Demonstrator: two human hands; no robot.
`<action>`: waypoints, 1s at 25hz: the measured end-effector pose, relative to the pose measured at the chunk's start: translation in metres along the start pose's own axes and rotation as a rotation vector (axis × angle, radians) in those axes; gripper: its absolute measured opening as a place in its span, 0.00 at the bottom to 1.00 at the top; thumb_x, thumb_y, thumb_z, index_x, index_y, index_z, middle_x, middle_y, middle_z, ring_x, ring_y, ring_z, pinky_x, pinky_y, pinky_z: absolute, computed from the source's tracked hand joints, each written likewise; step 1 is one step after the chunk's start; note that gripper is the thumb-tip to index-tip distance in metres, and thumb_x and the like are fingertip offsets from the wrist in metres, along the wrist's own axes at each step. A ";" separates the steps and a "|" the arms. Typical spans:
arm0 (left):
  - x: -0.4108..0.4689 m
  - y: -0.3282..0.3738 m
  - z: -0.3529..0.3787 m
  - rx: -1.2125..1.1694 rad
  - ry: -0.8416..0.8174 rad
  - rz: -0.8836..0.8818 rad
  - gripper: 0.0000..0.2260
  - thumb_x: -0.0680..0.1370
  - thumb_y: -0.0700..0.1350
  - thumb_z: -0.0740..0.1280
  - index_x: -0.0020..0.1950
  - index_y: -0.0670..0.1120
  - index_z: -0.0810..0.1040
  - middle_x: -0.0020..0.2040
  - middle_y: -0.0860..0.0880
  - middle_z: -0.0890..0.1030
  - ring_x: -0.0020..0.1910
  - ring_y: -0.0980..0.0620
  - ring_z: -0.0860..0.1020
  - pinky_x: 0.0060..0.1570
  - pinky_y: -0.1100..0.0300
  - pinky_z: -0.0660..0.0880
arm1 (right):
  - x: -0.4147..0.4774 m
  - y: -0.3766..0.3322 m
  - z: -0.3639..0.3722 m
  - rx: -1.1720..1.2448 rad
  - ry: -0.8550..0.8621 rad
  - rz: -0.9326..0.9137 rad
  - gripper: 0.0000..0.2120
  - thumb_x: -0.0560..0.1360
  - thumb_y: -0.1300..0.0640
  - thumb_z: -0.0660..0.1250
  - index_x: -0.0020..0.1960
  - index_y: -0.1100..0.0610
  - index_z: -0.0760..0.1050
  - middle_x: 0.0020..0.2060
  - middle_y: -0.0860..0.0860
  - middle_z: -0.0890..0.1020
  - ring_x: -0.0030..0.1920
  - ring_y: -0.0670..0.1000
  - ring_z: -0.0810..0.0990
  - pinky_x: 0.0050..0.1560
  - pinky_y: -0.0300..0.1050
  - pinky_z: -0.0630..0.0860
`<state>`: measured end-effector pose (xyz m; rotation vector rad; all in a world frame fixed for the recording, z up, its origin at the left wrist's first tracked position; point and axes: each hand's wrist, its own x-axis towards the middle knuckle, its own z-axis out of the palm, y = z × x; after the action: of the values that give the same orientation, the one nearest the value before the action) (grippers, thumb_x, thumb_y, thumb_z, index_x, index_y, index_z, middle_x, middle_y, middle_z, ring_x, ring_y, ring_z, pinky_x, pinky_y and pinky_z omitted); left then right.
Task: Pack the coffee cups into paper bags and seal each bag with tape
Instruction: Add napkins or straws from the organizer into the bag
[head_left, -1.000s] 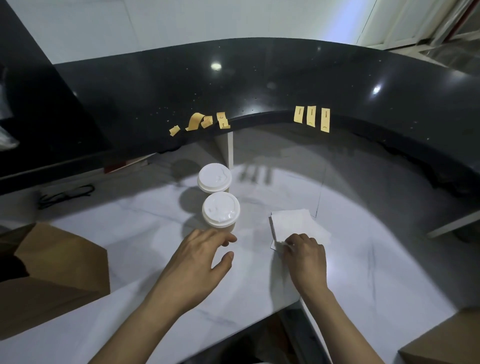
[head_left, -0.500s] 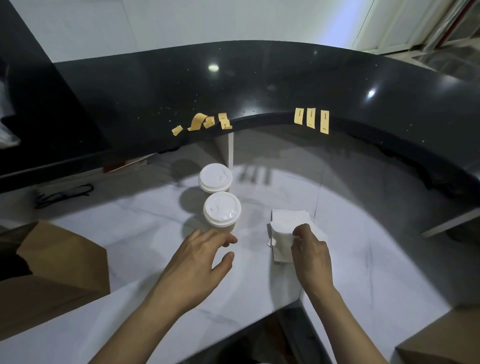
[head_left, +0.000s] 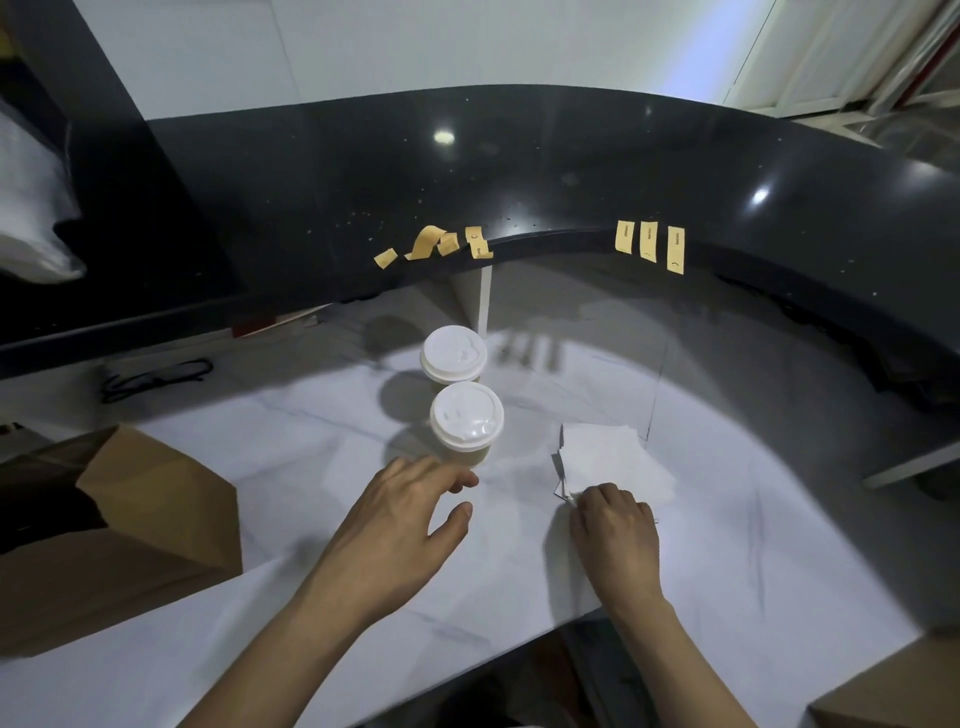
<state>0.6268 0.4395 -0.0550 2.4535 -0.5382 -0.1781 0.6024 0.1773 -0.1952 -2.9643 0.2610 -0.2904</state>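
White marble desk (head_left: 311, 457) held two lidded coffee cups (head_left: 466, 422). Fingers of the left hand (head_left: 400, 525) lay relaxed, holding nothing, beside the nearer one; those of the right hand (head_left: 618, 535) curled on the napkin stack (head_left: 613, 457), grip unclear.

Single head-worn wide-angle view, aimed forward and down at the desk (head_left: 753, 545)

The lens sits above the desk's near edge, tilted down — both forearms cross the bottom border, with the left hand (head_left: 400, 525) and the right hand (head_left: 615, 535) close beneath it, the right at the near corner of the napkin stack (head_left: 613, 457). The two cups (head_left: 466, 421) stand mid-frame, just past the hands. Farther off, the view faces a raised black counter (head_left: 519, 182) that arcs across the upper half, with tape strips (head_left: 648, 247) on its edge. A paper bag (head_left: 156, 519) is cut by the left border; a white wall (head_left: 363, 47) fills the top.
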 end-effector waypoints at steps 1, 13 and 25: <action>0.000 -0.001 -0.001 -0.001 0.001 0.000 0.10 0.81 0.53 0.64 0.62 0.60 0.76 0.54 0.65 0.76 0.58 0.62 0.70 0.59 0.66 0.68 | 0.002 0.001 0.000 -0.016 0.015 -0.011 0.15 0.68 0.65 0.76 0.32 0.56 0.71 0.29 0.50 0.73 0.30 0.57 0.73 0.34 0.48 0.68; -0.001 0.004 0.000 -0.029 -0.001 0.045 0.10 0.81 0.52 0.65 0.61 0.59 0.76 0.54 0.64 0.76 0.58 0.62 0.71 0.58 0.67 0.68 | 0.014 -0.015 -0.066 0.466 0.139 0.157 0.14 0.80 0.66 0.63 0.61 0.51 0.69 0.46 0.50 0.79 0.42 0.56 0.72 0.43 0.49 0.68; -0.018 0.008 -0.011 -0.015 0.014 0.085 0.25 0.80 0.50 0.67 0.76 0.60 0.65 0.70 0.65 0.70 0.65 0.59 0.65 0.65 0.69 0.61 | 0.005 -0.074 -0.141 0.915 -0.310 -0.029 0.10 0.79 0.61 0.64 0.54 0.47 0.69 0.42 0.47 0.77 0.44 0.51 0.76 0.48 0.56 0.76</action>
<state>0.6104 0.4473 -0.0411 2.4104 -0.6314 -0.1303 0.5899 0.2295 -0.0453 -2.0620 0.0224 0.0530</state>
